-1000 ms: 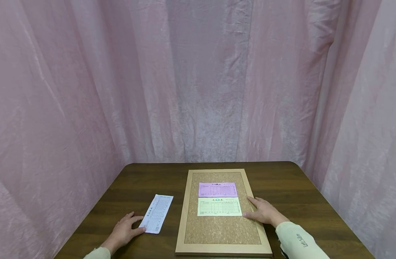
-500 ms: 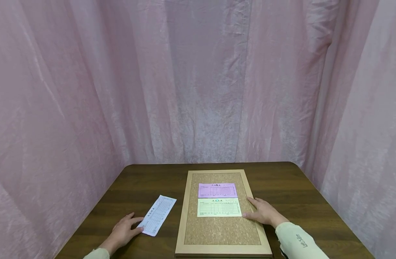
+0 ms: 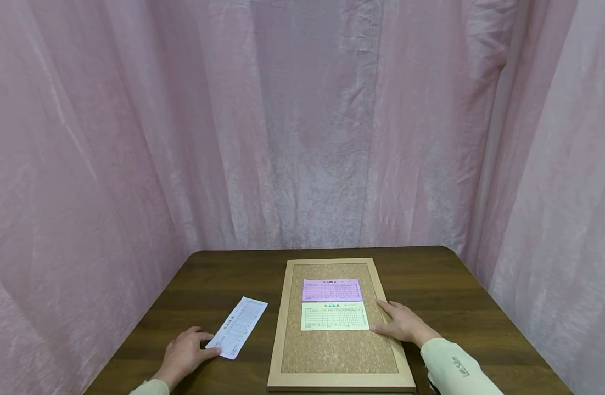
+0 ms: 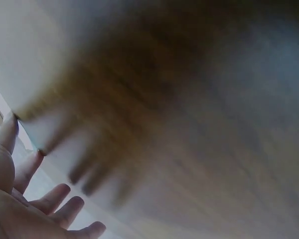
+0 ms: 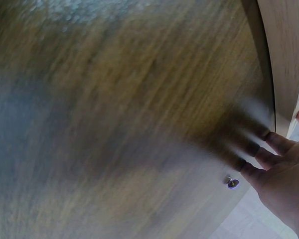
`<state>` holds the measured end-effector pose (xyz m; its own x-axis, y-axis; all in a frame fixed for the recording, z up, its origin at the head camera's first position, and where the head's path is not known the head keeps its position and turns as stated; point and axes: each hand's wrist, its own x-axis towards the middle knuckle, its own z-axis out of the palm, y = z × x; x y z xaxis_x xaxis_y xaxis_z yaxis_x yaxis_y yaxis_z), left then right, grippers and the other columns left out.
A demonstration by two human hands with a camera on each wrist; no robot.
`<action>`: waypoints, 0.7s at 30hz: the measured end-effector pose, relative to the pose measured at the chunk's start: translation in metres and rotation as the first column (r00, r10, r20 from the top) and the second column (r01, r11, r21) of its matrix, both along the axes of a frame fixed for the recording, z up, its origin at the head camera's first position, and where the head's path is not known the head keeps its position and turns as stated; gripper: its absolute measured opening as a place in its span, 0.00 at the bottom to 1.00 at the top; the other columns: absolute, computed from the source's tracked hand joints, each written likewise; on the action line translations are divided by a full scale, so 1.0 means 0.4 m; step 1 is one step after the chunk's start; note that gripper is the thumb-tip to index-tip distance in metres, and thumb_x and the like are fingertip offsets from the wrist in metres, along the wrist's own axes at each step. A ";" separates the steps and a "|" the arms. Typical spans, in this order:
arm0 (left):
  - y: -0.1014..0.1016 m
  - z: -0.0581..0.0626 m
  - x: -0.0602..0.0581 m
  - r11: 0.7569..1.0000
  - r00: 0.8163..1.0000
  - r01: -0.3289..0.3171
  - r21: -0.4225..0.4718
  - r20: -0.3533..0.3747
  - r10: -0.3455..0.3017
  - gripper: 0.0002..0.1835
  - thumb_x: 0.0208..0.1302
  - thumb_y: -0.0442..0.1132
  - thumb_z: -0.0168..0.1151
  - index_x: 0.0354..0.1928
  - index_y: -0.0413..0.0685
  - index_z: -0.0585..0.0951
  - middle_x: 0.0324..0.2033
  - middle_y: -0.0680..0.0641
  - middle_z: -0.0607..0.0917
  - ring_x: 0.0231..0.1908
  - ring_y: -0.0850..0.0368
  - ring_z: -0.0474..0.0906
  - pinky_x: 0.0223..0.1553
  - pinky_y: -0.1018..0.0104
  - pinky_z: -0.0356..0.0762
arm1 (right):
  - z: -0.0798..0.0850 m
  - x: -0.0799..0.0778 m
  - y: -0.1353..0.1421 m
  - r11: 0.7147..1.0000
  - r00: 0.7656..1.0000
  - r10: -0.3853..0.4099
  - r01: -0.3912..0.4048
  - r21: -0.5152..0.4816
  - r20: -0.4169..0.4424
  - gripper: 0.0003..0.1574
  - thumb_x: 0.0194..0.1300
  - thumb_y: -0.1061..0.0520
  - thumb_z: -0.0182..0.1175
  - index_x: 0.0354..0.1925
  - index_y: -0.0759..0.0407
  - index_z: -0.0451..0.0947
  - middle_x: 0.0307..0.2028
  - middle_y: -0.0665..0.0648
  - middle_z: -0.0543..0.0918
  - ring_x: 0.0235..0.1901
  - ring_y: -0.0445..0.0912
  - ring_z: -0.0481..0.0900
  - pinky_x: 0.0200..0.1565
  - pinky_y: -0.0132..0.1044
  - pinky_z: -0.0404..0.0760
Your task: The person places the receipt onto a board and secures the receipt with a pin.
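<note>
A white printed form slip (image 3: 239, 329) lies slanted on the table, left of a wood-framed cork board (image 3: 339, 354). My left hand (image 3: 185, 352) has its thumb and index fingertips at the slip's near-left end; its other fingers are loosely spread in the left wrist view. On the board, a purple form slip (image 3: 332, 289) lies just above a pale green form slip (image 3: 334, 316). My right hand (image 3: 406, 325) rests on the board's right side, thumb tip at the green slip's lower right corner. Several of its fingers reach down outside the frame in the right wrist view.
A purple-headed pushpin (image 5: 232, 183) lies on the table close to my right hand's fingers. The dark brown wooden table (image 3: 446, 285) has rounded far corners. Pink curtains (image 3: 312, 137) hang behind the table and on both sides.
The white slip has turned clockwise, its far end swinging right, then shifted slightly back left. My left hand has moved a little left. The right hand and the board stay put.
</note>
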<state>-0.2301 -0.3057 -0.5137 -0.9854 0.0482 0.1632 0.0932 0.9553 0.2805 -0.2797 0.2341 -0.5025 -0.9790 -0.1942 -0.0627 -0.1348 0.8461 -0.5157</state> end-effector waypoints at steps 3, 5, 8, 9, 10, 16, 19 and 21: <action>0.002 0.000 -0.003 1.000 1.000 0.009 0.009 -0.022 -0.009 0.25 0.47 0.57 0.77 0.42 0.48 0.89 0.51 0.33 0.81 0.51 0.31 0.77 0.46 0.30 0.70 | 0.000 0.000 0.000 1.000 1.000 0.001 -0.001 -0.002 0.000 0.54 0.59 0.33 0.67 0.72 0.60 0.64 0.67 0.79 0.62 0.66 0.74 0.59 0.60 0.70 0.62; 0.003 0.000 -0.005 1.000 0.999 0.014 0.022 -0.029 -0.014 0.24 0.46 0.56 0.78 0.41 0.48 0.89 0.49 0.34 0.82 0.50 0.32 0.77 0.45 0.33 0.72 | 0.000 0.000 0.000 1.000 1.000 0.000 0.000 -0.003 0.001 0.53 0.59 0.34 0.67 0.72 0.60 0.64 0.67 0.78 0.62 0.66 0.74 0.59 0.60 0.70 0.61; 0.003 0.000 -0.008 0.999 0.999 0.020 0.039 -0.029 -0.019 0.23 0.46 0.54 0.78 0.40 0.47 0.89 0.49 0.34 0.82 0.50 0.32 0.77 0.45 0.34 0.73 | -0.001 0.000 -0.001 1.000 1.000 -0.001 0.001 -0.002 0.004 0.53 0.59 0.34 0.67 0.72 0.60 0.65 0.67 0.78 0.62 0.66 0.74 0.59 0.60 0.70 0.61; 0.003 -0.001 -0.008 0.999 1.000 0.019 0.042 -0.026 -0.018 0.23 0.46 0.54 0.78 0.40 0.47 0.89 0.49 0.34 0.82 0.50 0.33 0.77 0.45 0.34 0.73 | -0.001 0.000 -0.001 1.000 1.000 -0.001 0.001 -0.003 0.005 0.53 0.59 0.34 0.67 0.72 0.60 0.65 0.67 0.78 0.62 0.66 0.74 0.59 0.60 0.70 0.61; 0.001 -0.002 -0.008 0.999 1.000 0.015 0.044 -0.021 -0.014 0.23 0.47 0.55 0.78 0.40 0.47 0.88 0.49 0.34 0.82 0.51 0.32 0.77 0.46 0.33 0.72 | -0.001 0.000 -0.002 1.000 1.000 0.000 0.000 -0.002 0.005 0.53 0.59 0.33 0.67 0.72 0.60 0.65 0.67 0.78 0.62 0.66 0.74 0.59 0.60 0.70 0.61; -0.010 -0.003 0.004 0.999 0.999 -0.029 0.019 -0.028 0.029 0.27 0.47 0.59 0.77 0.41 0.45 0.88 0.49 0.35 0.81 0.50 0.33 0.77 0.44 0.32 0.72 | 0.003 0.001 -0.004 1.000 1.000 0.006 -0.006 -0.001 0.000 0.54 0.59 0.33 0.67 0.72 0.60 0.65 0.67 0.78 0.62 0.66 0.74 0.59 0.60 0.70 0.61; -0.010 0.002 0.009 1.000 0.998 -0.031 -0.002 -0.050 0.031 0.26 0.46 0.58 0.77 0.39 0.45 0.88 0.46 0.37 0.82 0.48 0.35 0.79 0.43 0.34 0.73 | 0.004 0.003 -0.003 1.000 1.000 0.002 -0.002 -0.005 0.002 0.54 0.59 0.33 0.67 0.72 0.59 0.65 0.67 0.78 0.62 0.66 0.75 0.59 0.60 0.70 0.61; -0.007 0.006 0.010 0.999 0.998 -0.032 -0.004 -0.047 0.031 0.24 0.46 0.57 0.78 0.39 0.46 0.89 0.46 0.38 0.83 0.47 0.36 0.79 0.43 0.34 0.73 | 0.004 0.004 -0.002 1.000 1.000 0.000 0.000 -0.006 0.004 0.53 0.59 0.33 0.67 0.72 0.59 0.64 0.67 0.78 0.61 0.66 0.75 0.58 0.60 0.70 0.61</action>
